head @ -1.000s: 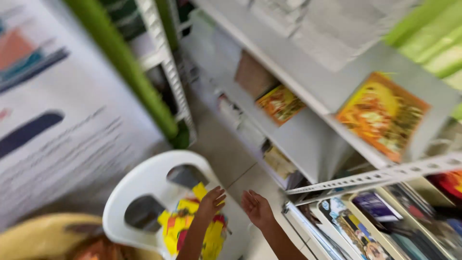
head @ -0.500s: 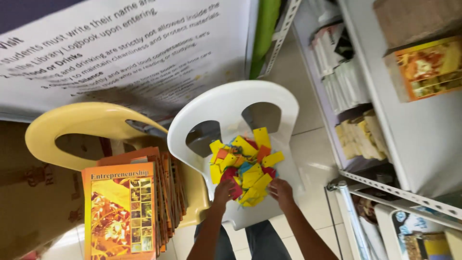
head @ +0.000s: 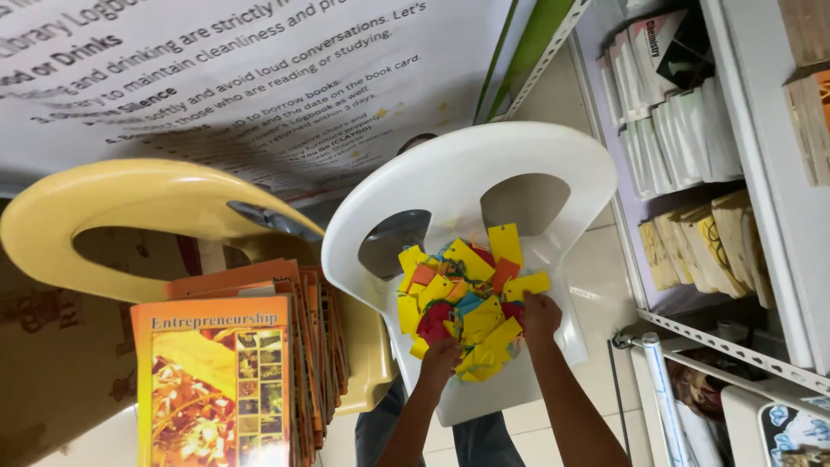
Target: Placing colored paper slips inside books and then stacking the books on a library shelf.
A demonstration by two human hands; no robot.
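Both hands point(head: 488, 337) in coloured tags point(head: 462, 303) — white chair point(head: 450, 186)

Two plastic chairs stand side by side: one white chair point(head: 467, 186) and, left of it, one yellow chair point(head: 130, 203). One heap of coloured paper tags point(head: 462, 307), too many to count, lies on the white chair's seat, with two hands, left point(head: 439, 356) and right point(head: 540, 316), in it. One stack of orange books point(head: 238, 363) rests on the yellow chair.

Ahead of the hands the white chair's backrest point(head: 467, 173) blocks; left, stacked books point(head: 251, 363) crowd; right, bare floor point(head: 605, 285) lies open.
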